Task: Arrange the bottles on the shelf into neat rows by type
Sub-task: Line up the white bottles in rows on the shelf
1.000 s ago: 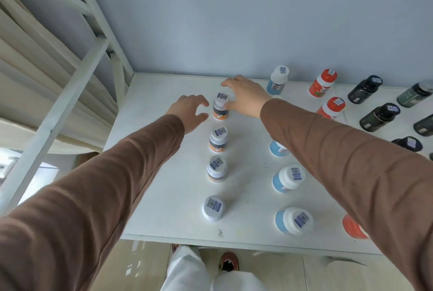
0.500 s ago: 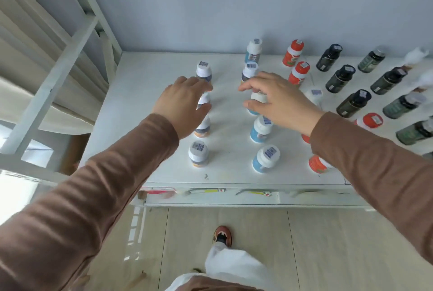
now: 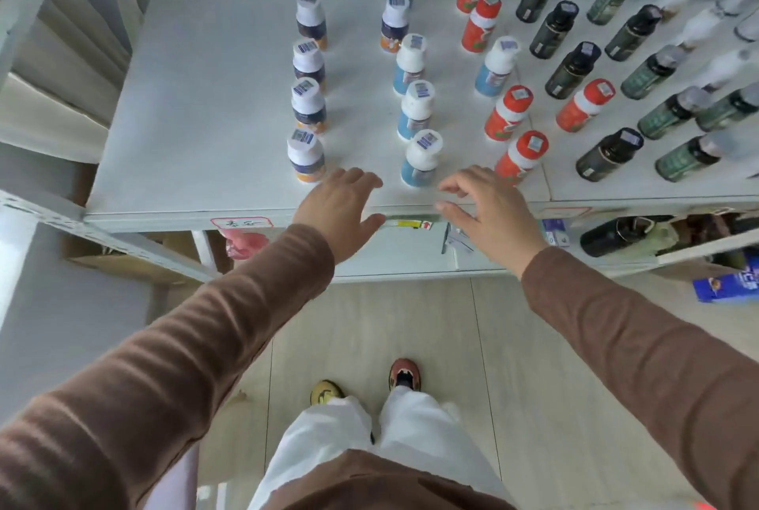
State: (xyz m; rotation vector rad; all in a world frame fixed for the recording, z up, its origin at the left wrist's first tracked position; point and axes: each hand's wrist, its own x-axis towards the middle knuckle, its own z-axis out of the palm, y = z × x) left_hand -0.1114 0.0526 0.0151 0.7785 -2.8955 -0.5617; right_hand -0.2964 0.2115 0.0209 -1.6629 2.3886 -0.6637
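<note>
On the white shelf top (image 3: 197, 98) stand columns of bottles. Several navy-and-orange bottles (image 3: 308, 103) form the left line; one more navy-and-orange bottle (image 3: 394, 27) stands in the blue column. Light-blue bottles (image 3: 415, 111) run down the middle, with one stray light-blue bottle (image 3: 495, 68) among the red bottles (image 3: 507, 113). Dark bottles (image 3: 571, 66) fill the right. My left hand (image 3: 341, 213) and my right hand (image 3: 488, 213) hover at the shelf's front edge, fingers relaxed, holding nothing.
A white shelf frame (image 3: 49, 16) rises at the left. A lower shelf (image 3: 616, 238) holds a dark bottle, a pink bag and a blue box. My feet stand on the tiled floor (image 3: 369, 324) below.
Both hands have pulled back from the bottles toward the front edge and hold nothing. The view has tilted down, and the floor and lower shelf now show.
</note>
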